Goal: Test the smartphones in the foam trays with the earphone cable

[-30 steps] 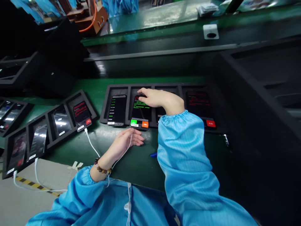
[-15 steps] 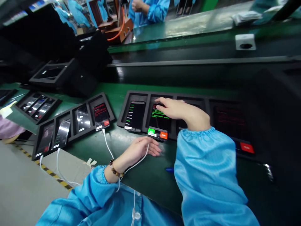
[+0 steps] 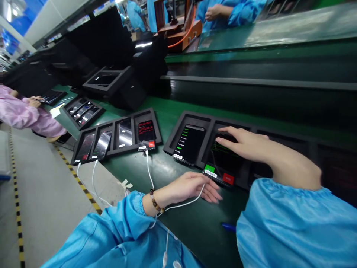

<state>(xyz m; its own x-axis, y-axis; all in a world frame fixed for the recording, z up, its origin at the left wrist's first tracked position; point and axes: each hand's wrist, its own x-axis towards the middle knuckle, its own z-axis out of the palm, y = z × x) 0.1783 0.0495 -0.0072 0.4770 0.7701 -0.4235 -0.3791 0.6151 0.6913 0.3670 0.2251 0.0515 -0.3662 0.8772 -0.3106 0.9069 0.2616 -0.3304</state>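
A smartphone (image 3: 223,160) with a green and a red box at the bottom of its screen lies in a compartment of the dark foam tray (image 3: 167,147). My left hand (image 3: 192,187) is at its lower edge, thumb and forefinger pinching the end of a white charging cable (image 3: 181,206), the other fingers extended. Whether the plug sits in the port is hidden. Over the top of that phone, my right hand (image 3: 251,143) is open, fingers spread and fingertips at the screen. In the compartment to the left rests another smartphone (image 3: 190,144) with green and white text lines.
Left stands a second foam tray (image 3: 114,150) with several phones, some on white cables. Farther left are a smaller tray (image 3: 83,111) and a person in pink (image 3: 22,111). Black boxes (image 3: 134,83) stand behind. A blue pen (image 3: 228,227) lies near my right sleeve.
The view has swung left, so the trays and hands appear farther right. Both hands stay at the same phone. Its screen text looks dimmer, and the person in pink shows more fully.
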